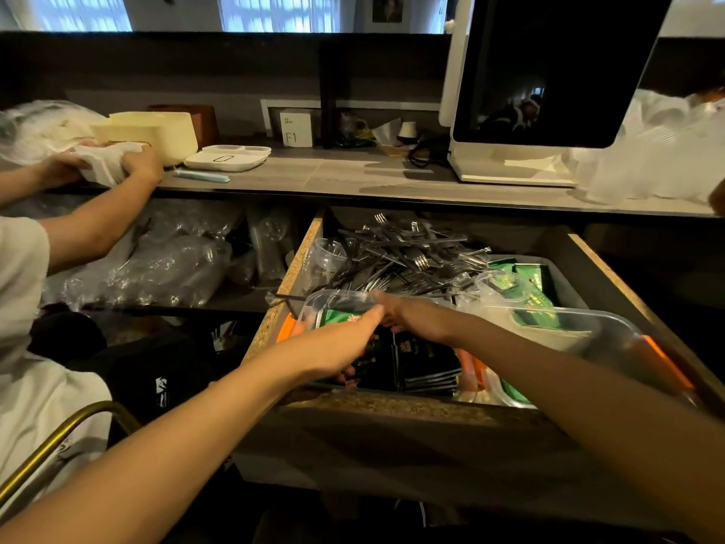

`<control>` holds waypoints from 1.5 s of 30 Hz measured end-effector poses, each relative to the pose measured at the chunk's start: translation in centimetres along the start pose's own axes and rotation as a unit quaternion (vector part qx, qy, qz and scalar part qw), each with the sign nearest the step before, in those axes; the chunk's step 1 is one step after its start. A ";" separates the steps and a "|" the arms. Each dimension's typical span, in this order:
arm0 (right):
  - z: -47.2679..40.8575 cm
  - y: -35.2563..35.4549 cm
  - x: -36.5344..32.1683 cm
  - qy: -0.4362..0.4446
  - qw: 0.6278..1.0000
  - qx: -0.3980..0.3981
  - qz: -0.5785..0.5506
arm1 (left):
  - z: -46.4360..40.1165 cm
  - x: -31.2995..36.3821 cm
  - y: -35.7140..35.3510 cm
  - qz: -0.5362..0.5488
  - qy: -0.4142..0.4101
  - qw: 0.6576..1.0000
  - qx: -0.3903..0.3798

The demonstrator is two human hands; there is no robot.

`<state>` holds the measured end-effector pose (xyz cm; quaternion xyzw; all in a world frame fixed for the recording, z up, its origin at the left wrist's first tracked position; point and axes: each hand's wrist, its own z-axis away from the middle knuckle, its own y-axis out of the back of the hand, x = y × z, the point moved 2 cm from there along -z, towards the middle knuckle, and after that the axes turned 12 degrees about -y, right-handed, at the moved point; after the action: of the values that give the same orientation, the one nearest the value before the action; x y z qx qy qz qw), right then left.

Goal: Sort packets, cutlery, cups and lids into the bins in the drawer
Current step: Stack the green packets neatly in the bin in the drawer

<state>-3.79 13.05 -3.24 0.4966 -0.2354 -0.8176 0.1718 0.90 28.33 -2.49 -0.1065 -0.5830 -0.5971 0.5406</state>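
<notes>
Black packets (412, 361) stacked in front bin (612, 327) of drawer (298, 265), forks (408, 249) piled behind. Packet-sorting step, looks like. Left hand (345, 339) and right hand (408, 314) both down in bin; grip, can't tell, fingers hidden. Next probably squaring stack up, then green packets (537, 292).

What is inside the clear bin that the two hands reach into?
Inside the clear bin: black packets standing in a row, and green packets at the far left. The left hand and right hand cover the rest.
</notes>
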 end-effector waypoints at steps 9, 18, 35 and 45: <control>4.4 1.8 2.4 -0.075 0.981 0.088 -0.155 | 0.5 1.0 -0.8 -0.009 -0.012 1.000 -0.008; 8.1 3.7 2.1 0.037 0.935 0.149 -0.318 | 0.1 2.6 0.0 0.154 -0.101 0.975 0.126; 9.2 12.7 12.7 -0.179 0.975 0.067 0.111 | -8.5 13.9 -7.2 0.272 -0.240 0.931 0.026; 6.1 9.5 16.9 -0.195 0.924 -0.004 0.329 | -12.1 12.4 -9.7 0.385 -0.229 0.892 -0.058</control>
<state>-16.36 -2.25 -7.89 0.2215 -0.4108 -0.7966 0.3841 -5.35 9.54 -2.32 -0.4873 -0.5684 -0.3338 0.5728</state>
